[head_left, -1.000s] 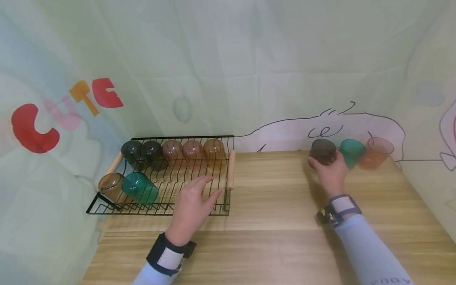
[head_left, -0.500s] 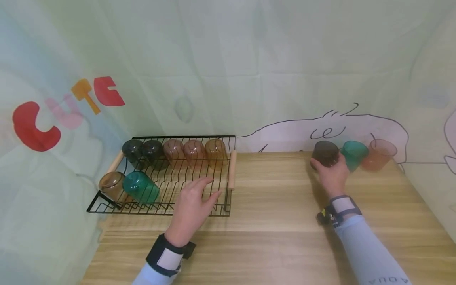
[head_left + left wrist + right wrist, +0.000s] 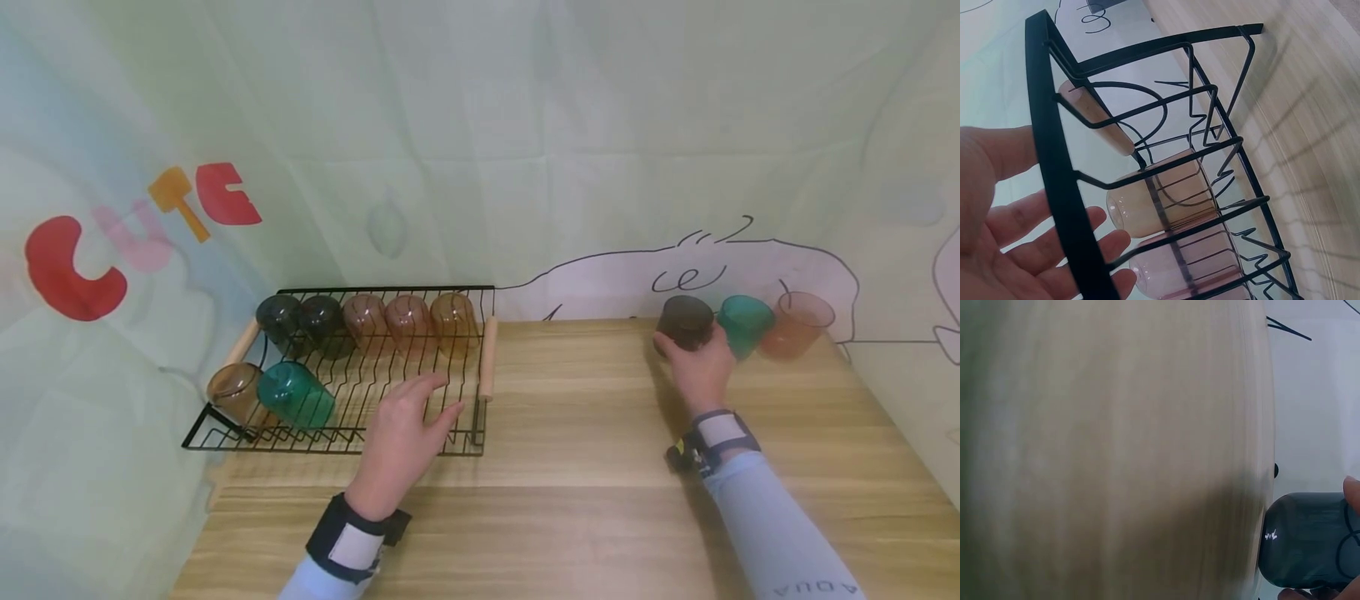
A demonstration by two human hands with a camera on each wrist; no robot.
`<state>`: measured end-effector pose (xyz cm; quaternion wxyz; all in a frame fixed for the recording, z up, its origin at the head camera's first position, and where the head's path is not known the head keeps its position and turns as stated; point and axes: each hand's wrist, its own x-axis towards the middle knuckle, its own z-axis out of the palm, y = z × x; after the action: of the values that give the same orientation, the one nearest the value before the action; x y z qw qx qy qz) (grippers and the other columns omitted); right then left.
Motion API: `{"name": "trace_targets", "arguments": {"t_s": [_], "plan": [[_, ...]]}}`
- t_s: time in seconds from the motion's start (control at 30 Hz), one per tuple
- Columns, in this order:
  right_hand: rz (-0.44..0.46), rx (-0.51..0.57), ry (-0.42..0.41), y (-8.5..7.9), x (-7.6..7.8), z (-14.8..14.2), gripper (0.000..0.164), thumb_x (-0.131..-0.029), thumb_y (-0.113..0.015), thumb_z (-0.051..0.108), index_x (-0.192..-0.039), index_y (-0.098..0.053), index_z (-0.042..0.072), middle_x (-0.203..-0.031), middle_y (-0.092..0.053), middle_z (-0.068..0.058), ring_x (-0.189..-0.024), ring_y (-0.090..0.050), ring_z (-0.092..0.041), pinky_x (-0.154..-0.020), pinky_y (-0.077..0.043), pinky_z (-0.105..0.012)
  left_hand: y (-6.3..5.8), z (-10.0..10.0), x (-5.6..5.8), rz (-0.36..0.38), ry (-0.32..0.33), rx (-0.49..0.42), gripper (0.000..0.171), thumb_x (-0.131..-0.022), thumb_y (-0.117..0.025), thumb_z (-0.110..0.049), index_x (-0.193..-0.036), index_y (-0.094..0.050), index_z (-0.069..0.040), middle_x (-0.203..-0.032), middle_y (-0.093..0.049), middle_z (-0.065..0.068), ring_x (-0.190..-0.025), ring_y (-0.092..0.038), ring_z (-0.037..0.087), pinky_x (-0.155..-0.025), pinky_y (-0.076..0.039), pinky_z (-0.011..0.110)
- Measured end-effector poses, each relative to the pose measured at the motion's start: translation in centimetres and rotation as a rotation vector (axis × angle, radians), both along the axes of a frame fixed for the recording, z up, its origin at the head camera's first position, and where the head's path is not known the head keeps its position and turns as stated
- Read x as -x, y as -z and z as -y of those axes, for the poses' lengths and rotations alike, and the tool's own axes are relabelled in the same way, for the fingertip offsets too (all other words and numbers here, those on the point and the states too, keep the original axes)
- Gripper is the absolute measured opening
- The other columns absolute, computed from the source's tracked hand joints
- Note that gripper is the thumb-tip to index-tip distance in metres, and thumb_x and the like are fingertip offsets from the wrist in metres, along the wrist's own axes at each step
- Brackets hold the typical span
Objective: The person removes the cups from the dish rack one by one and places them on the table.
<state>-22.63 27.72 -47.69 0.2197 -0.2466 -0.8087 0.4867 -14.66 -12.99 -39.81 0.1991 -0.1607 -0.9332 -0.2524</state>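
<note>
Seven cups [image 3: 365, 323] occupy one rack [image 3: 488, 358] at eight o'clock; at three, the right hand [image 3: 700, 373] grips one dark cup [image 3: 686, 317] beside two more cups [image 3: 746, 323]; the left hand [image 3: 397, 433] hovers, released.

You're at a wood-grain tabletop [image 3: 570, 450], lower half of frame, backed by creased printed cloth [image 3: 480, 125]. "CUTE" lettering [image 3: 146, 252] at left, cartoon line drawing [image 3: 688, 278] right of centre. Wire rack [image 3: 386, 289] with coloured tumblers [image 3: 297, 396], left of centre: household ware. Home or studio, you can't tell; no wider room shows.
</note>
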Motion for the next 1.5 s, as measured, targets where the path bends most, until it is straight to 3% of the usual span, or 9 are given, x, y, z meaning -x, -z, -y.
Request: {"name": "trace_targets", "arguments": {"t_s": [0.4,0.6,0.97,1.23,1.5], "plan": [[0.037,0.036,-0.012,-0.2,-0.7,0.0,0.106,-0.070,-0.076,0.052,-0.148,-0.019,0.009,-0.153,-0.026,-0.011,-0.139,-0.030,-0.029,-0.114,-0.028,-0.045,-0.5,0.2,-0.1,-0.002,-0.023,0.002,0.040,-0.082,-0.071,-0.036,-0.115,-0.065,-0.014,-0.115,-0.066,0.009,-0.106,-0.063,0.023,-0.087,-0.054,0.039],[0.005,0.027,-0.023,-0.6,-1.2,0.2,0.104,-0.068,-0.077,0.052,-0.147,-0.024,0.009,-0.150,-0.032,-0.011,-0.137,-0.035,-0.028,-0.113,-0.031,-0.043,-1.0,0.6,0.1,0.008,-0.044,0.010,0.040,-0.082,-0.071,-0.035,-0.116,-0.064,-0.015,-0.117,-0.065,0.008,-0.107,-0.063,0.024,-0.087,-0.054,0.041],[0.024,-0.004,-0.015,-1.2,-2.6,0.2,0.106,-0.072,-0.072,0.056,-0.149,-0.016,0.009,-0.154,-0.020,-0.012,-0.142,-0.023,-0.030,-0.114,-0.025,-0.048,-2.6,3.3,0.8,-0.057,-0.132,0.016,0.047,-0.081,-0.072,-0.038,-0.117,-0.063,-0.009,-0.119,-0.063,0.014,-0.109,-0.061,0.031,-0.086,-0.052,0.049],[-0.058,-0.017,-0.030,-3.3,-4.7,1.2,0.103,-0.073,-0.073,0.053,-0.149,-0.018,0.011,-0.155,-0.022,-0.009,-0.141,-0.026,-0.027,-0.114,-0.027,-0.046,-3.2,6.8,1.5,-0.051,-0.264,0.059,0.065,-0.080,-0.073,-0.034,-0.131,-0.050,-0.003,-0.137,-0.045,0.026,-0.129,-0.036,0.047,-0.101,-0.029,0.067],[-0.146,-0.138,-0.154,-4.3,-7.0,3.3,0.095,-0.074,-0.078,0.039,-0.147,-0.025,0.009,-0.151,-0.028,-0.015,-0.139,-0.027,-0.033,-0.113,-0.024,-0.053,-2.5,9.7,2.0,-0.005,-0.379,0.103,0.079,-0.079,-0.073,-0.037,-0.143,-0.037,-0.008,-0.151,-0.019,0.030,-0.139,-0.007,0.053,-0.103,-0.016,0.073]]}}
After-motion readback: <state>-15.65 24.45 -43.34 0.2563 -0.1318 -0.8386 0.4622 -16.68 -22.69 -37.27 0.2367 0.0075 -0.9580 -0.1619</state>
